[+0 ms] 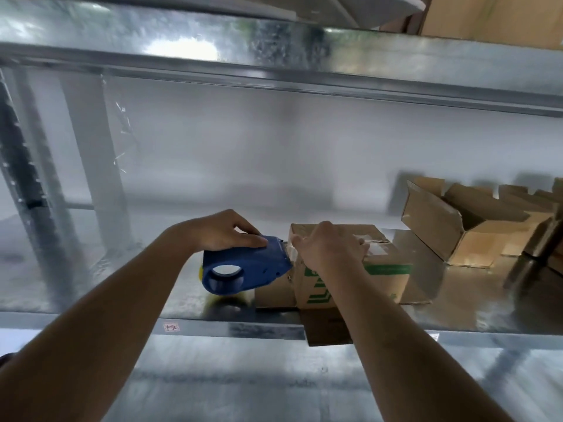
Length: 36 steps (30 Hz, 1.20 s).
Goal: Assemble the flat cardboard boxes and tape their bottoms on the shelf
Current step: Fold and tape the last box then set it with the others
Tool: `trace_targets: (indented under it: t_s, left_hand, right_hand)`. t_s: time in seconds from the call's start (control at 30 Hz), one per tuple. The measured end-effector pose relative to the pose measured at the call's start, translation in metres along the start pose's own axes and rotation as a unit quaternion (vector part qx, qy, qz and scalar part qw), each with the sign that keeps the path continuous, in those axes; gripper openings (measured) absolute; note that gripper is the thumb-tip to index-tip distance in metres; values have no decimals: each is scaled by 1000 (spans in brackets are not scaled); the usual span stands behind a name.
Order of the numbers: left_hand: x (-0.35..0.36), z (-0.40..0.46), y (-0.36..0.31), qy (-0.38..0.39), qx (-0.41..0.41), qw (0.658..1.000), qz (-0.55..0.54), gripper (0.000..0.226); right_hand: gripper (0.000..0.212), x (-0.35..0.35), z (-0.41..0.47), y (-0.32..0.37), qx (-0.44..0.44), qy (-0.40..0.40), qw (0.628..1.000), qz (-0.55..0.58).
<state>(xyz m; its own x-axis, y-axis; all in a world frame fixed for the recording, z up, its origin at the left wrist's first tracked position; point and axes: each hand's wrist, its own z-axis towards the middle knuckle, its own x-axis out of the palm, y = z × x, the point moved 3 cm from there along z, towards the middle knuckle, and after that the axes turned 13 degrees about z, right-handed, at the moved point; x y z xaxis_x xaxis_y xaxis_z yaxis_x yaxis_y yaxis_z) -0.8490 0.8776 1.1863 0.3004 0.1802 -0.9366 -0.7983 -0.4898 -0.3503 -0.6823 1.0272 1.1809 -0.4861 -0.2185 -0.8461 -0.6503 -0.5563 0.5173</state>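
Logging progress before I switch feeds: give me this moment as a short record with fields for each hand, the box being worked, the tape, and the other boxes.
left hand: grips the blue tape dispenser from above
right hand: pressed on top of the box, by its left edge
box: brown with green print, on the metal shelf, one flap overhanging the front edge
tape: clear strip visible on the top face
other boxes: open, lying back right
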Motion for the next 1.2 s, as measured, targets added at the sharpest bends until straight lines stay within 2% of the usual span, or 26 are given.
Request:
trace_targets:
  t_s: [0.07, 0.2, 0.3, 0.37, 0.43, 0.5, 0.7, 0.77, 0.87, 0.93, 1.0, 1.03, 1.1, 1.2]
  left_hand:
    - [-1, 0, -1, -5, 1, 1000, -3, 31]
    - [-4, 1, -19, -14, 18, 999, 30, 34]
    - [-12, 3, -31, -24, 10, 996, 87, 40]
    - [-14, 4, -41, -28, 7, 983, 179, 44]
    - [-7, 3, -50, -38, 11, 965, 259, 47]
    - [0, 3, -51, -60, 15, 966, 253, 45]
    - [-8, -2, -25, -105, -8, 957, 272, 45]
    - [-10, -6, -13, -128, -8, 960, 247, 44]
    - [-9, -11, 8, -155, -5, 976, 156, 42]
    - [-8, -15, 21, -169, 2, 978, 121, 52]
    - [-8, -19, 31, -174, 36, 982, 58, 62]
    - [-8, -23, 34, -171, 59, 984, 6, 55]
    - [-6, -28, 38, -161, 100, 977, -96, 43]
    - [-8, -35, 46, -179, 137, 960, -169, 46]
  right_hand:
    - [49, 5, 2, 0, 15, 1, 1000, 10]
    - [64, 6, 0, 6, 44, 23, 998, -29]
    - [60, 6, -1, 12, 58, 33, 996, -50]
    - [61, 10, 0, 18, 68, 40, 994, -74]
    - [72, 14, -3, 21, 76, 48, 991, -99]
    - [81, 17, -4, 21, 77, 47, 990, -108]
    - [78, 20, -8, 15, -4, 41, 994, -106]
    - [75, 21, -8, 14, -37, 63, 992, -107]
    - [63, 24, -4, 10, -70, 86, 985, -134]
    - [60, 25, -3, 10, -79, 94, 982, -140]
    - [51, 21, -6, 12, -99, 99, 982, -125]
    - [45, 19, -7, 12, -117, 101, 982, -112]
    - [37, 11, -12, 13, -162, 114, 977, -82]
    - [42, -1, -17, 12, -217, 167, 961, -32]
